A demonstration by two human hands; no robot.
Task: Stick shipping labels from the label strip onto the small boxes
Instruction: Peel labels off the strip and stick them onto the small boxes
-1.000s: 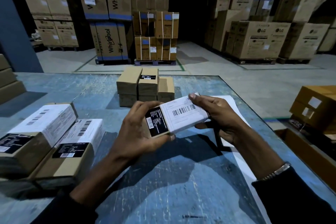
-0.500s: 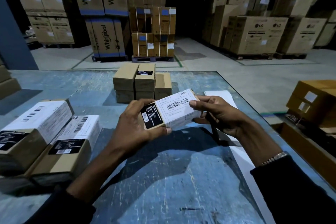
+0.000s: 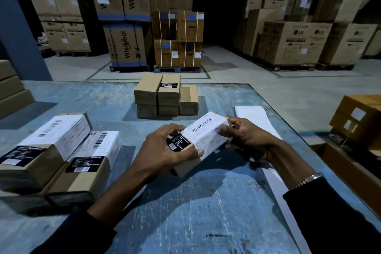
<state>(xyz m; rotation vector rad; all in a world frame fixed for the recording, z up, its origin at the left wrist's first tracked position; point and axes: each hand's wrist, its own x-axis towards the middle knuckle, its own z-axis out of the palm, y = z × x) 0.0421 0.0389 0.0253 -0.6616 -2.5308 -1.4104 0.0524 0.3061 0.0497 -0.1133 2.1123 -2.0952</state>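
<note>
**Small box in hand, label edges at risk**

The small box [image 3: 190, 148] is held above the blue table [image 3: 185, 212], its white shipping label [image 3: 206, 134] wrapped over the top and side. Your left hand [image 3: 165, 150] grips the near end, thumb on the label's edge; your right hand [image 3: 247, 138] clasps the far end, fingers [image 3: 223, 129] pressing the label down. If you press unevenly, a crease or lifted corner could probably form. The label strip [image 3: 255, 121] lies just beyond your right hand.
</note>
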